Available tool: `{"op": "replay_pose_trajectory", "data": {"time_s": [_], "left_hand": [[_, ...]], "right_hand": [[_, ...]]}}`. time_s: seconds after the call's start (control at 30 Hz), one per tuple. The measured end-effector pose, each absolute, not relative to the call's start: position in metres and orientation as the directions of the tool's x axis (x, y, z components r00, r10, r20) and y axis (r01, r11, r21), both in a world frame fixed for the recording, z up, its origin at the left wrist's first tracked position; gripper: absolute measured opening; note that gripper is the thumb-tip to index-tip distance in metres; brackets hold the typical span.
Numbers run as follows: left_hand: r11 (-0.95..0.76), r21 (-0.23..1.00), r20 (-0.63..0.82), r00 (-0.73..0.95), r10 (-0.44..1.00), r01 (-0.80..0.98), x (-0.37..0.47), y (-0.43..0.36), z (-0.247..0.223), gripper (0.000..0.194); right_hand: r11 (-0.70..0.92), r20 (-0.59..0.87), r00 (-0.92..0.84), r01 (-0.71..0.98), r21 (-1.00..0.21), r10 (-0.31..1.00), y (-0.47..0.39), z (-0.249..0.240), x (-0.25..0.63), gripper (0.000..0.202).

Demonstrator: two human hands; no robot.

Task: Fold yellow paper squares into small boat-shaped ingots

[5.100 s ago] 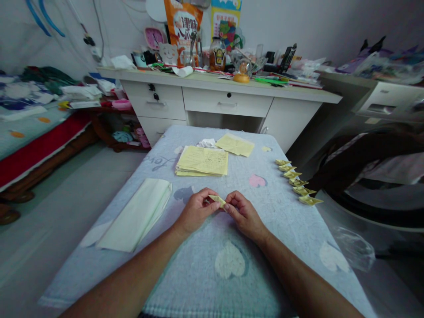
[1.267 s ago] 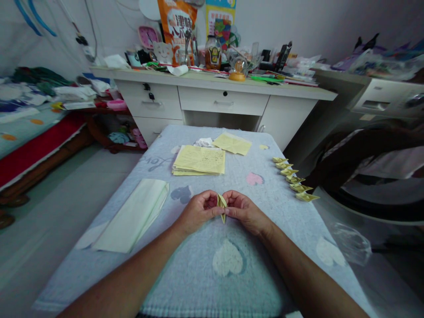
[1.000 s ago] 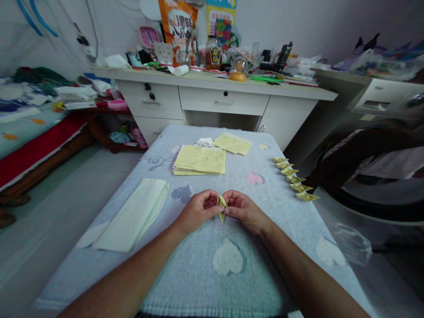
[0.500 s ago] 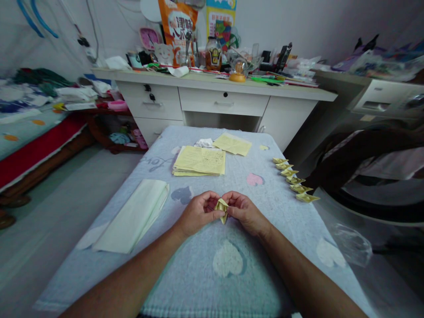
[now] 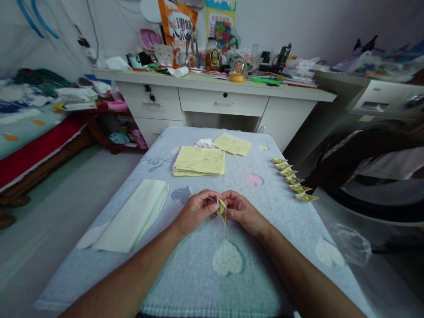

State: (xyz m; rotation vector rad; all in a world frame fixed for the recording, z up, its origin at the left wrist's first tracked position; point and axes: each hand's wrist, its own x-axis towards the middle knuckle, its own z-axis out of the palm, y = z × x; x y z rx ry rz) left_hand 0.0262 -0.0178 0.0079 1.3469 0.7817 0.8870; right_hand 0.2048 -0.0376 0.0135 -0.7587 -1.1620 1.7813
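Observation:
Between my two hands is a small folded yellow paper boat [image 5: 221, 212], held above the cloth with one pointed end towards me. My left hand [image 5: 199, 208] pinches its left side between thumb and fingers. On the other side, my right hand [image 5: 243, 211] grips it the same way, thumb on the near face. Several finished-looking paper boats [image 5: 293, 180] stand in a row along the table's right edge. Beyond my hands lies a stack of yellow paper sheets [image 5: 199, 160] with writing on it.
A blue heart-patterned cloth [image 5: 185, 282] covers the table. On it lie a folded pale cloth or paper [image 5: 134, 216], crumpled white tissue [image 5: 203, 142] and loose yellow sheets [image 5: 232, 144]. A cluttered white desk [image 5: 225, 99] stands behind; a washing machine [image 5: 380, 104] is at right.
The paper boat has tilted and turned slightly between my fingers, so its upper tip leans left. My left thumb has shifted up along it. Everything else stays in place.

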Motion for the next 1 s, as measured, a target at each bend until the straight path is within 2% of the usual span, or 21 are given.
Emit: {"op": "replay_pose_trajectory", "data": {"time_s": [0.4, 0.53, 0.63, 0.8, 1.0], "left_hand": [[0.043, 0.996, -0.007, 0.429, 0.903, -0.075, 0.028, -0.017, 0.009, 0.019], [0.047, 0.998, -0.026, 0.380, 0.925, -0.047, 0.028, -0.016, 0.011, 0.018], [0.065, 0.997, -0.050, 0.318, 0.947, -0.034, 0.028, -0.015, 0.011, 0.020], [0.095, 0.995, -0.097, 0.213, 0.972, 0.017, 0.028, -0.012, 0.008, 0.025], [0.053, 0.986, -0.086, 0.213, 0.973, 0.159, 0.026, -0.013, 0.004, 0.022]], "right_hand": [[-0.170, -0.066, -0.408, -0.225, -0.959, 0.911, -0.037, 0.016, 0.210, 0.033], [-0.094, -0.059, -0.303, -0.102, -0.990, 0.951, -0.033, 0.017, 0.220, 0.031], [0.024, 0.006, -0.245, 0.068, -0.997, 0.969, -0.030, 0.020, 0.229, 0.026], [0.261, 0.147, -0.297, 0.393, -0.882, 0.944, -0.032, 0.024, 0.232, 0.017], [0.439, 0.282, -0.345, 0.572, -0.693, 0.895, -0.032, 0.014, 0.224, 0.015]]}}
